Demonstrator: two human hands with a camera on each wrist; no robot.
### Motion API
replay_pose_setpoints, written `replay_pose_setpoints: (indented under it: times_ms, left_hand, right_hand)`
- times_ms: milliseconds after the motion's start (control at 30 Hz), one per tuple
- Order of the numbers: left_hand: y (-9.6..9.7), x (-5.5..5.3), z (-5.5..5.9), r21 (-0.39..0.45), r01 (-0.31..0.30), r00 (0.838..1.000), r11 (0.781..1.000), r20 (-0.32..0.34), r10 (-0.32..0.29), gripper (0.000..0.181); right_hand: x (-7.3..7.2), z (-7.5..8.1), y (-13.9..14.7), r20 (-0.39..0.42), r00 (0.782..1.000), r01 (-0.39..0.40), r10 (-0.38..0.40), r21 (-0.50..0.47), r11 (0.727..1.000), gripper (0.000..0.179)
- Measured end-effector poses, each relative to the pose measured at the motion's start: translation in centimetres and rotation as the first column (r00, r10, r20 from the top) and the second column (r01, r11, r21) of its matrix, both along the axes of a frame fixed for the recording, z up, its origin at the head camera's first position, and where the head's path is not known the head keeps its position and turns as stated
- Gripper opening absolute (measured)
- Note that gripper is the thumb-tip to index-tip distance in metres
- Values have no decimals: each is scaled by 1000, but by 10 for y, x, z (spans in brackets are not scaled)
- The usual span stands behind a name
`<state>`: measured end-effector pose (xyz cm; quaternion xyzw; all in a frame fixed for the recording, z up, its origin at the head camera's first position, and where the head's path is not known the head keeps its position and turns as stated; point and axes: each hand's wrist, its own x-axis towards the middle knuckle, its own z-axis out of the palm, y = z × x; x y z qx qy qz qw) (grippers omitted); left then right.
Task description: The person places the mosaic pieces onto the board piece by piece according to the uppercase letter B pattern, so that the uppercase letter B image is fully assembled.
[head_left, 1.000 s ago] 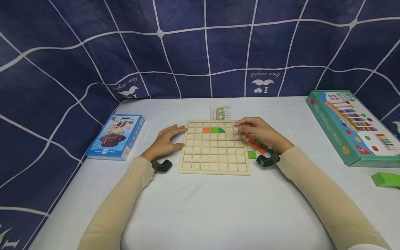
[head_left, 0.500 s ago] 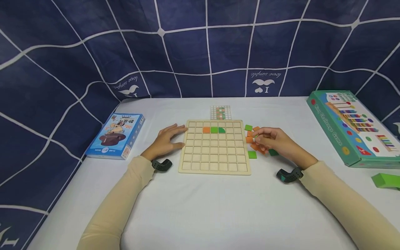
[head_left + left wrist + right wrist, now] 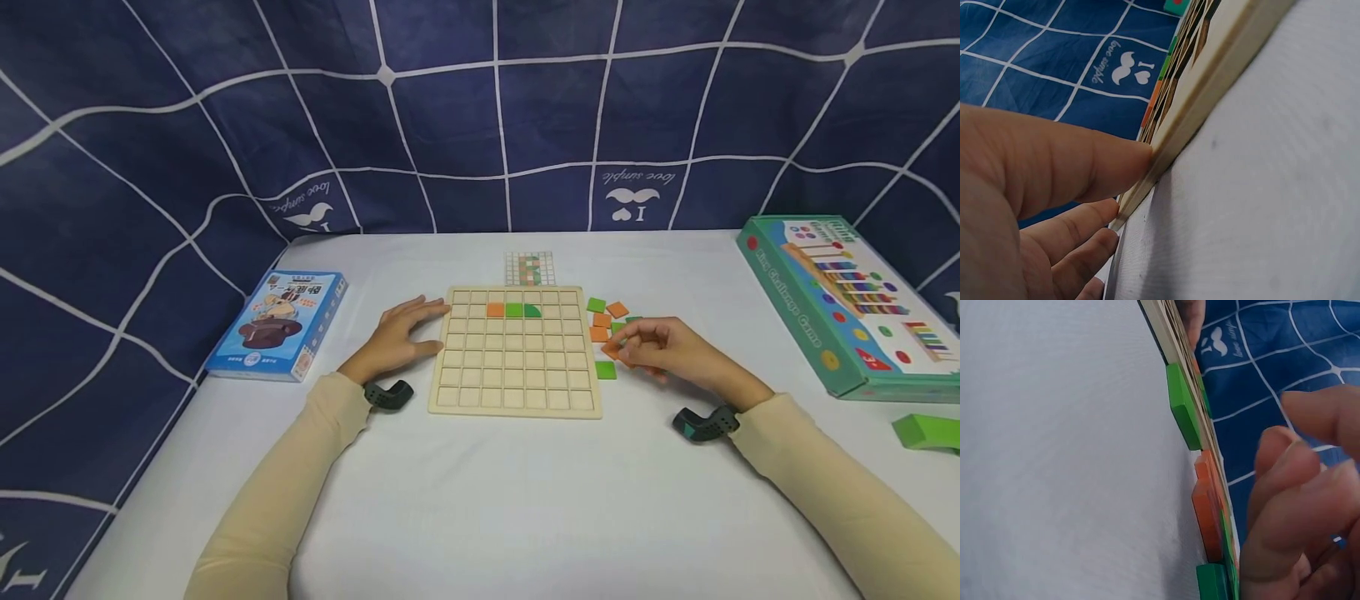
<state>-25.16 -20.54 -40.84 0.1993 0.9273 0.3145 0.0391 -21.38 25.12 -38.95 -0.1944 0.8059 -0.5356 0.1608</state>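
While the left hand, fingers spread, touches the left edge of the board, the nearer right hand has an orange tile at its bent fingertips, boardward; whether they pinch it, I cannot tell.

matt pale wood board, smooth orange tiles, white cloth tabletop

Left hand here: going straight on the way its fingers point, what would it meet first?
Most likely the left rim of the wooden board. The left hand is at that rim and seems to touch it; whether it would push the board or slide over it is unclear.
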Motion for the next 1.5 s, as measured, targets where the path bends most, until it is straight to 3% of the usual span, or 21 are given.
replay_pose_setpoints:
  times_ms: [300, 533, 700, 1000, 1267, 1500]
  left_hand:
    - [0, -1, -1, 4, 4, 1000, 1000, -11, -4, 67]
    - [0, -1, 0, 3, 1, 1000, 1000, -5, -1, 67]
    - [1, -2, -2, 6, 1, 1000, 1000, -10, -1, 67]
    - [-1, 0, -2, 8, -2, 1000, 1000, -3, 2, 67]
    - [-2, 0, -1, -5, 2, 1000, 1000, -9, -2, 66]
    - [0, -2, -2, -7, 1, 1000, 1000, -5, -1, 67]
  right_hand:
    - [0, -4, 2, -112, 992, -41, 58, 150, 988, 31]
    - [3, -5, -3, -266, 960, -15, 89, 268, 963, 32]
    - [4, -7, -5, -328, 939, -7, 106, 289, 957, 28]
    - [3, -1, -4, -228, 970, -22, 87, 274, 961, 26]
    - [6, 8, -7, -150, 983, -68, 104, 228, 971, 27]
    - [4, 19, -19, -59, 997, -37, 51, 210, 977, 32]
